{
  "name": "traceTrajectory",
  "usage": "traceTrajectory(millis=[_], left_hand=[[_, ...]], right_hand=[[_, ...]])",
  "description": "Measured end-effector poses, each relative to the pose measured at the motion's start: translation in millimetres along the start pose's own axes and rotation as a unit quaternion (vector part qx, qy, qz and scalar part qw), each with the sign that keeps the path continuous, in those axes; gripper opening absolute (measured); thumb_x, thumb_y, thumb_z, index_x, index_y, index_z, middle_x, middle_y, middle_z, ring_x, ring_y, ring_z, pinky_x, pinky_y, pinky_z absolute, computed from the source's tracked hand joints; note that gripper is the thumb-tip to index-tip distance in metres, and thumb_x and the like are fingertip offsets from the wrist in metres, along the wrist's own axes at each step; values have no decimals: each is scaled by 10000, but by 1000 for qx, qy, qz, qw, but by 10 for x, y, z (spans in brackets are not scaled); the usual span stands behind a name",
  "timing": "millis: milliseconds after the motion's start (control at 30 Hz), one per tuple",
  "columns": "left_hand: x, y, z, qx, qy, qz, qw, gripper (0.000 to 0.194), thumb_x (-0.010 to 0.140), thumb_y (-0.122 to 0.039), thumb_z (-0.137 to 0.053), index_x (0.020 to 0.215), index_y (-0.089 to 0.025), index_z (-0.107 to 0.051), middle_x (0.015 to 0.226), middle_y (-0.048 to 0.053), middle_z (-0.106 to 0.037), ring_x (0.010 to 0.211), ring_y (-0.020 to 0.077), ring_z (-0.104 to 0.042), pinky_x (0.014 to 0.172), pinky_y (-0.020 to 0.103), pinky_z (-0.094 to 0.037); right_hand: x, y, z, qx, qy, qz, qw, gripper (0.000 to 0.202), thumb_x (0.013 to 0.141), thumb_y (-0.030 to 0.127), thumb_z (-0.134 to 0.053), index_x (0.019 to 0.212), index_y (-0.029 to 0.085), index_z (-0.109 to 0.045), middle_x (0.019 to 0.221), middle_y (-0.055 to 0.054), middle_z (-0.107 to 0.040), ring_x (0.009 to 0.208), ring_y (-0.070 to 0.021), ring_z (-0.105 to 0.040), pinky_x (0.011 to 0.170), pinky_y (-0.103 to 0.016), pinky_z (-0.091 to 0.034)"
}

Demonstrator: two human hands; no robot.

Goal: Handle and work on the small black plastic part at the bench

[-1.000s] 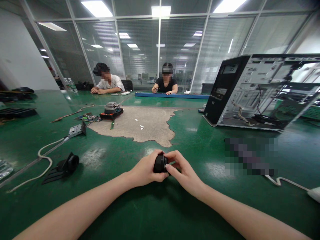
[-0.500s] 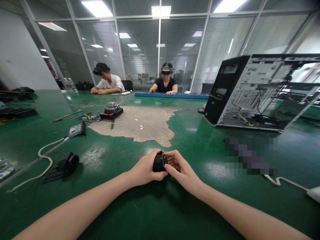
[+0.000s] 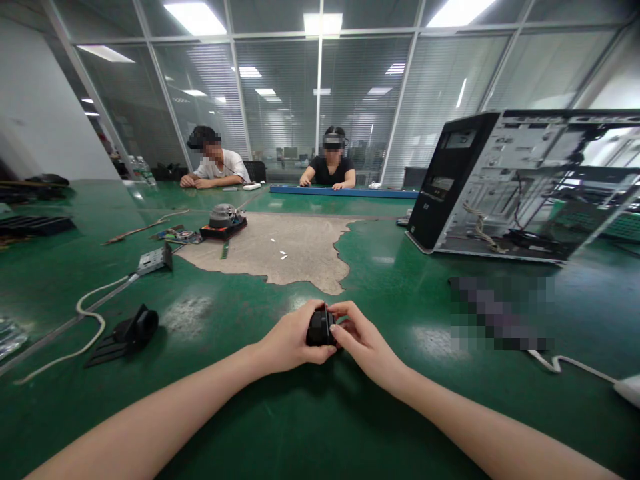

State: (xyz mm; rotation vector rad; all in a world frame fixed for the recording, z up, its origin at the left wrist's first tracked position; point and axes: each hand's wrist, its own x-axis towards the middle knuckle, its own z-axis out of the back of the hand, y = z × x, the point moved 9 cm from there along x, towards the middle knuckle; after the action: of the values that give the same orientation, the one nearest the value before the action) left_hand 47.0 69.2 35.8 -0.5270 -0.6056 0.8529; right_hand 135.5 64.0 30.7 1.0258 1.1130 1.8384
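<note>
A small black boxy part (image 3: 319, 328) is held between my two hands, a little above the green tabletop (image 3: 310, 427). My left hand (image 3: 293, 337) wraps round its left side, with the thumb along the lower edge. From the right, my right hand (image 3: 361, 337) grips its side face with thumb and fingertips. The far side of the part is hidden by the fingers, and I cannot tell exactly what it is. To the left lies a black plastic duct-like piece (image 3: 133, 330) with a round opening.
An open computer case (image 3: 465, 180) stands at the right, with a blurred-out item (image 3: 500, 313) before it. A heatsink with fan (image 3: 224, 220), a green memory stick (image 3: 225, 250), a metal bracket (image 3: 154, 259) and a cable (image 3: 93, 310) lie left. Two people (image 3: 333, 163) sit across.
Hardly anything differs. The black part sits slightly lower in view and is turned a little, and my right thumb has shifted slightly on its side.
</note>
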Motion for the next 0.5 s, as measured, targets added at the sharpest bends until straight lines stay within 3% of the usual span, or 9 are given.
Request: traceTrajectory(millis=[200, 500], left_hand=[[-5, -12, 1, 0, -4, -6, 1000, 545, 648, -286, -618, 1114, -190, -354, 966, 45, -549, 819, 205, -551, 725, 308, -436], [-5, -8, 15, 13, -8, 3, 1000, 532, 647, -291, -600, 1111, -197, -357, 949, 41, -552, 814, 212, -554, 720, 313, -434]], right_hand=[[-31, 116, 52, -36, -30, 70, 996, 140, 807, 204, -480, 946, 214, -497, 979, -37, -462, 907, -162, -501, 728, -276, -452], [-4, 6, -4, 1, -1, -3, 1000, 228, 821, 219, -463, 1047, 207, -439, 939, -37, -531, 774, -141, -539, 682, -284, -469]])
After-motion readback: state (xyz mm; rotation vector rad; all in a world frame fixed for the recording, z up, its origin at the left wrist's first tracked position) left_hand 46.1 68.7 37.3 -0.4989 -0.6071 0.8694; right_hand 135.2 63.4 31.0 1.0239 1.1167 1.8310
